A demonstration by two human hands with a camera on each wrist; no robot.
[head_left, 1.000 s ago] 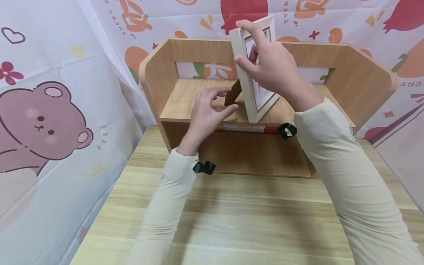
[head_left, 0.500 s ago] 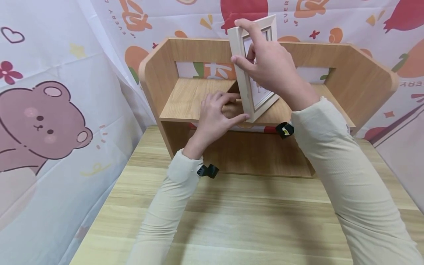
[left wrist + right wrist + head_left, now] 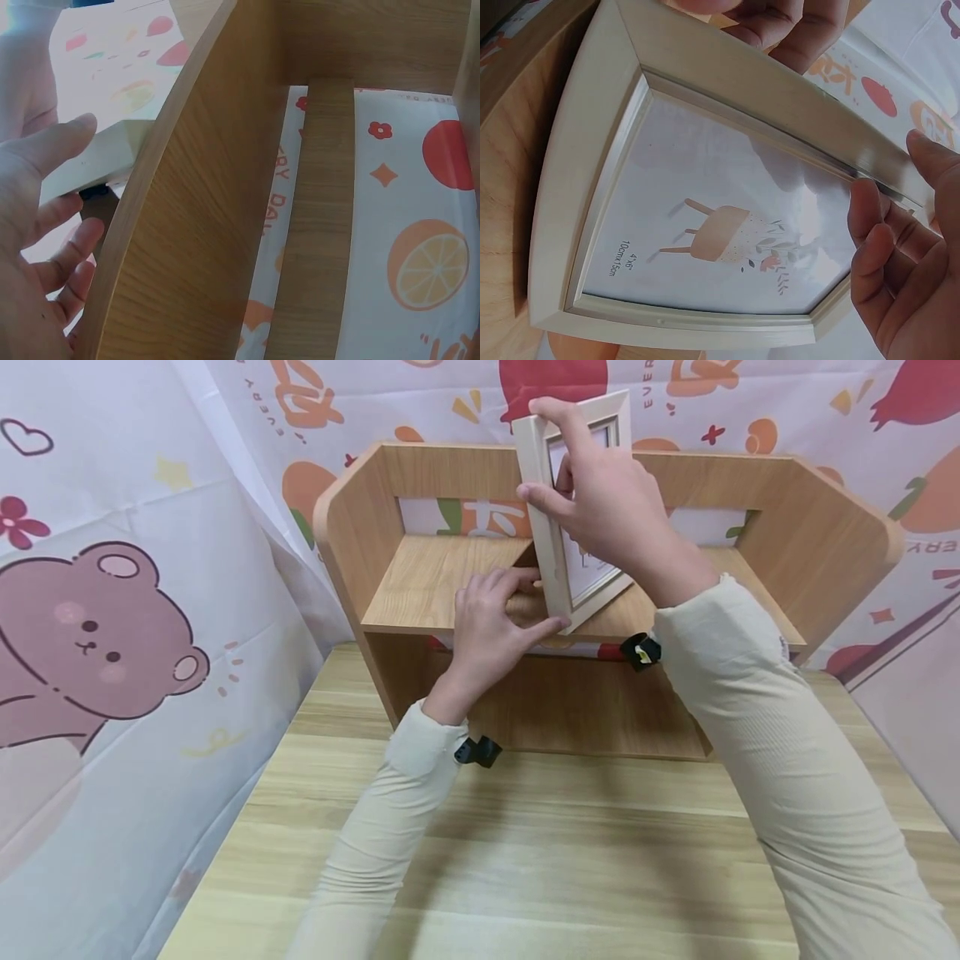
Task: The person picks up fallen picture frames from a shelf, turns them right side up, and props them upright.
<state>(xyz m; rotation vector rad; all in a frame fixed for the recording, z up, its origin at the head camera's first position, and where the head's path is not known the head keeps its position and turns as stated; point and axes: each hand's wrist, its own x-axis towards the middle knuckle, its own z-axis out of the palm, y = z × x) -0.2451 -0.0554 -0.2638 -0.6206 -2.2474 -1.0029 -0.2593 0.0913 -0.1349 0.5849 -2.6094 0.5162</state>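
Note:
A cream picture frame (image 3: 553, 564) stands tilted on the upper board of a wooden desk shelf (image 3: 442, 572). My right hand (image 3: 615, 510) holds its upper left side, thumb on the side edge and index finger over the top corner. Low on the same side, my left hand (image 3: 483, 622) pinches the frame, thumb at the bottom corner and fingers reaching behind. Part of a dark brown back stand (image 3: 528, 557) shows behind the frame. The right wrist view shows the printed picture (image 3: 727, 240) under its clear front. The left thumb (image 3: 64, 142) lies against the frame's edge in the left wrist view.
The shelf has tall side panels (image 3: 832, 543) and a lower compartment (image 3: 585, 702). It stands on a light wooden table (image 3: 600, 843). Patterned cloth (image 3: 97, 635) hangs at the left and behind. Small black wrist cameras (image 3: 480, 752) sit at both cuffs.
My left hand has moved right, from beside the frame onto its lower corner. The frame has shifted very slightly, its top leaning a little further up and back, with the right hand still holding it.

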